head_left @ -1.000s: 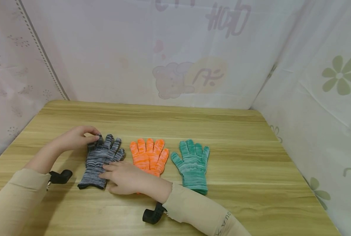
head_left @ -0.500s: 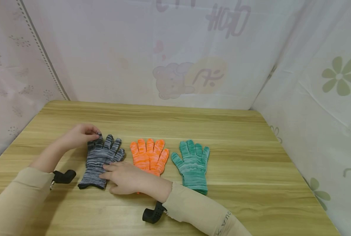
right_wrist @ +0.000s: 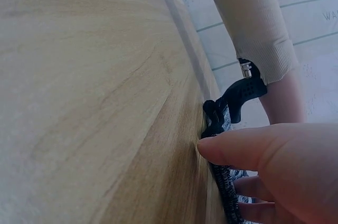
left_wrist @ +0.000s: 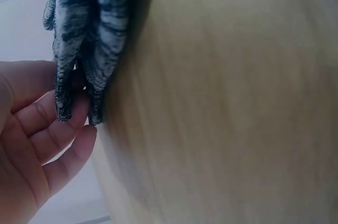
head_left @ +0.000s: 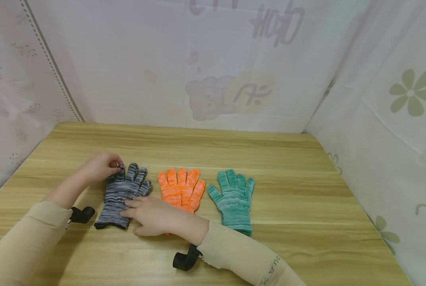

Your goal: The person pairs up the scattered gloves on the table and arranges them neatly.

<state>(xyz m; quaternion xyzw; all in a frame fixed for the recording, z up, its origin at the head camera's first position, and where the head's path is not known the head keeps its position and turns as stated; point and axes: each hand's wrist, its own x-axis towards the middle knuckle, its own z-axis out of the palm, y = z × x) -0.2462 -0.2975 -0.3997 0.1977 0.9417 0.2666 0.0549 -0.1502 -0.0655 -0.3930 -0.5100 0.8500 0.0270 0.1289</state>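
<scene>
A: Hands?

B: Left hand [head_left: 102, 167] has fingers curled, pinching the fingertips of the grey striped glove [head_left: 121, 194]. The left wrist view shows it too: the left hand's fingers [left_wrist: 50, 129] close on the tips of two glove fingers [left_wrist: 79, 71]. Right hand [head_left: 152, 216] lies flat, fingers straight and together, pressing the glove's palm down near its thumb side. In the right wrist view the right hand's thumb [right_wrist: 248, 147] rests by the glove's edge [right_wrist: 224, 182].

A: Where's the glove?

B: Flat on the wooden table [head_left: 206, 147], left end of the row, cuff towards the person.

A: Containers?

B: Can't see any. Everything sits straight on the tabletop.

A: Counts?

B: Three gloves in view: the grey one, an orange glove [head_left: 181, 190] just beside it, a green glove [head_left: 234, 200] near that on the right. The right wrist covers the orange one's cuff. Two hands, both sleeves beige, a black camera mount [head_left: 186, 260] at each wrist.
</scene>
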